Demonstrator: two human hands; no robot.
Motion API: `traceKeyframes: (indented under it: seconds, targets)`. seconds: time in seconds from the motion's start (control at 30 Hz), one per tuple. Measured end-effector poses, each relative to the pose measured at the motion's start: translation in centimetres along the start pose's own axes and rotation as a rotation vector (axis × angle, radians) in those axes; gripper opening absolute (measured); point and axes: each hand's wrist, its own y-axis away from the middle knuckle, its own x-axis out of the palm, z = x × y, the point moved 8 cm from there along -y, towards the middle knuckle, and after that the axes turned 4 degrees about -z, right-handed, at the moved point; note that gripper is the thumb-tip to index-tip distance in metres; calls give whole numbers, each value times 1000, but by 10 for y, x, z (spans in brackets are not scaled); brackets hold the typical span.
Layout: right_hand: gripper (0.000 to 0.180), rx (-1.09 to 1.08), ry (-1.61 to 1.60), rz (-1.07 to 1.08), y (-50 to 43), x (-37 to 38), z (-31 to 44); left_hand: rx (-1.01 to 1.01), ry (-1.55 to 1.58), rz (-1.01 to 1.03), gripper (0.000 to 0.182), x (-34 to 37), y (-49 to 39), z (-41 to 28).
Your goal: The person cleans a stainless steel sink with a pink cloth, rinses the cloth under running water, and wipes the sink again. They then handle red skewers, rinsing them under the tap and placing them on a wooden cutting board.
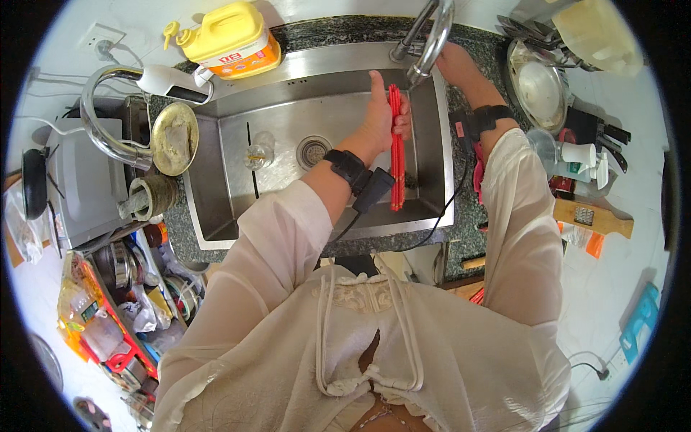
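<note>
My left hand (382, 120) grips a bundle of red chopsticks (397, 162) over the right half of the stainless-steel sink (218, 162). Its thumb points up along the bundle, and the chopsticks' lower ends hang free. At the sink's back right corner, my right hand (453, 62) reaches behind the chrome faucet (432, 51). Its fingers are mostly hidden by the spout, so their grip there is unclear. The spout's outlet is just above and right of the chopsticks' upper ends; no running water can be made out.
Inside the sink are a drain strainer (313, 152) and a small clear glass vessel (258, 156). A yellow detergent jug (232, 40) stands behind it. On the left are a round metal lid (175, 139) and a stone mortar (156, 197); kitchen knives (612, 143) and a wooden-handled grater (586, 216) lie right.
</note>
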Motion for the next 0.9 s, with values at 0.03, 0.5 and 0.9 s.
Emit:
traceKeyframes:
  seconds: [0.03, 0.5, 0.9]
  targets:
    - [44, 43, 26, 32, 2, 0, -2, 6, 16, 5, 75, 1, 0, -1]
    - [44, 135, 20, 76, 26, 0, 10, 64, 15, -63, 71, 12, 7, -10]
    - [40, 395, -578, 18, 61, 3, 37, 146, -11, -200, 62, 3, -4, -9]
